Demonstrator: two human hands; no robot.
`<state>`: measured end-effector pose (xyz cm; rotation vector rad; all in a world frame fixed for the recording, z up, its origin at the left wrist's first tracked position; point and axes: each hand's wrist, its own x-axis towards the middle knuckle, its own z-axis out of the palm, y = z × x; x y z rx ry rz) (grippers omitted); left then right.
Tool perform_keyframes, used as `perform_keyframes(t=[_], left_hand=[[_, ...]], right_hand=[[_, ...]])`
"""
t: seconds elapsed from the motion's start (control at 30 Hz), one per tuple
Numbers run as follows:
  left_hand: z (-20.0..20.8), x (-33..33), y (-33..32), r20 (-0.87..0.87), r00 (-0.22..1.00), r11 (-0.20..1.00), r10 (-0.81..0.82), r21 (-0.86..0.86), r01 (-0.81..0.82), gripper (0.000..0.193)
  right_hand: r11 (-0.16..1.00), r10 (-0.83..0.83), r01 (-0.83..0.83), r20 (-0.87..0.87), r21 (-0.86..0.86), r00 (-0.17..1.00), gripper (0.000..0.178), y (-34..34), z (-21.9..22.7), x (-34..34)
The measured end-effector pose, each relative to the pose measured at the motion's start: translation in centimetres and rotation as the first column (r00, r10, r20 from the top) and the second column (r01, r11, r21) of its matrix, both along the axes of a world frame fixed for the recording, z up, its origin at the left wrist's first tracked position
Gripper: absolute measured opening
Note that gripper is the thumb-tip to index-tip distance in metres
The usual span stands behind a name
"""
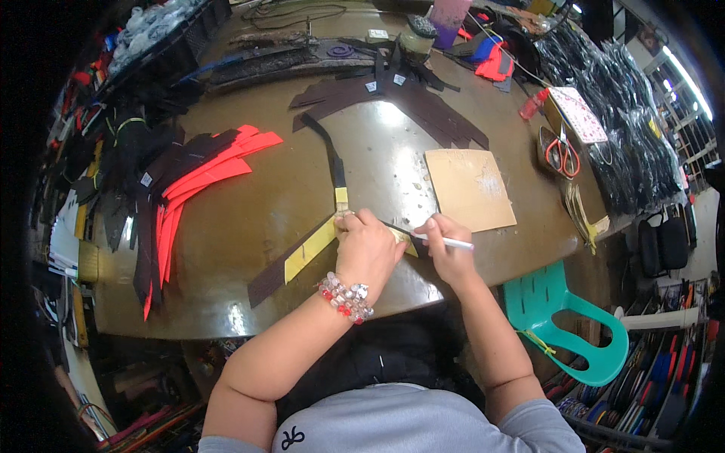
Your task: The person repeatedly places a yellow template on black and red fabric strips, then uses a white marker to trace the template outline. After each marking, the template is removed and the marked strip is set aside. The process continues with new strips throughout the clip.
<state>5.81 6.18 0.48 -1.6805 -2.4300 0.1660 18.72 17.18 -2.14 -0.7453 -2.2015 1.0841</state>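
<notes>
A dark Y-shaped strap piece [266, 283] lies on the table in front of me, with a yellow template [311, 251] on top of it. My left hand [368, 245] presses down where the arms meet, its fingers lying on the template and covering the centre. Between the fingers of my right hand [451, 253] is a white pen [458, 243] with a pinkish end. Its tip is close to the template's right arm, just beside my left hand; whether it touches cannot be made out.
Brown cardboard [470, 189] lies to the right, near orange-handled scissors [561, 156] in a bowl. Dark fabric pieces [445, 113] fan out at the back; red and black ones [200, 177] pile at left. A green plastic chair [540, 298] stands by the table's right edge.
</notes>
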Motion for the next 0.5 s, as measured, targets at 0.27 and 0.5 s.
perform_keyframes(t=[0.27,0.5], left_hand=[[-0.3,-1.1,-0.1,0.086,0.995,0.997,-0.059,-0.04,0.062,0.044],[0.6,-7.4,-7.5,0.376,0.872,0.907,-0.313,0.39,0.157,0.028]], right_hand=[[0.925,0.188,-0.038,0.367,-0.378,0.911,0.045,0.2,4.6,-2.6],[0.953,0.168,-0.189,0.108,0.236,0.98,0.019,-3.6,0.5,-9.2]])
